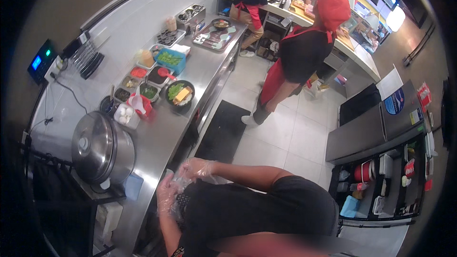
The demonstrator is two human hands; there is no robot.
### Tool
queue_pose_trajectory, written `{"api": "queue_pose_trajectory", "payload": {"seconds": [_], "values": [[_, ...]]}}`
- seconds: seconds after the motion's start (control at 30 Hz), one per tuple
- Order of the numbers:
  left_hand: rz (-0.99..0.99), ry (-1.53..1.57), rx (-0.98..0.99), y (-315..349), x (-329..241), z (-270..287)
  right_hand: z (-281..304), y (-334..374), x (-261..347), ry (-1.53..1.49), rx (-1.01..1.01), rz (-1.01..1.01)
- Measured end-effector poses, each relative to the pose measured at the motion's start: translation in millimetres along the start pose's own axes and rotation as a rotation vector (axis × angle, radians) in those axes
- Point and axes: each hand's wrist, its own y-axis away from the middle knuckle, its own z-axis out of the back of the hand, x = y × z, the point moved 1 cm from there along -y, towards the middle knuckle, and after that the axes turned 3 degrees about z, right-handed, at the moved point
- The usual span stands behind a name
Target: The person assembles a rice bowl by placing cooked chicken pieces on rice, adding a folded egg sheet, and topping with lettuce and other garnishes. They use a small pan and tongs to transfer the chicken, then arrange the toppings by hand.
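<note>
My left hand (166, 197) and right hand (196, 167) pinch a thin plastic glove (178, 183) against my chest, near the steel counter (162, 138); I judge slow, even tugging avoids tearing it.

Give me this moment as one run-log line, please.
left hand: gloved, at chest | right hand: gloved, touching left | rice cooker: shut | bowl: filled

Thin, clear, crinkled plastic gloves cover the left hand (167, 195) and the right hand (196, 167), with a faint sheen. The worktop (162, 138) is brushed steel, smooth and dully reflective, and the big rice cooker (101, 149) on it has a polished metal lid and body. The floor (290, 133) is pale glossy tile with a matt black mat (223, 131), and the apron (272, 82) of the person standing there is red cloth.
</note>
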Motion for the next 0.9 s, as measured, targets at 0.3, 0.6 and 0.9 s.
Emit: {"api": "queue_pose_trajectory", "payload": {"seconds": [0.3,0.6,0.9], "values": [[0.035,0.066,-0.11,97,51,160,-157,-95,22,0.228,0.064,0.218],[-0.013,0.018,-0.137,127,53,248,-191,-93,24,0.496,-0.178,0.167],[-0.034,-0.005,-0.065,90,18,220,-54,27,-132,0.874,0.035,-0.273]]}}
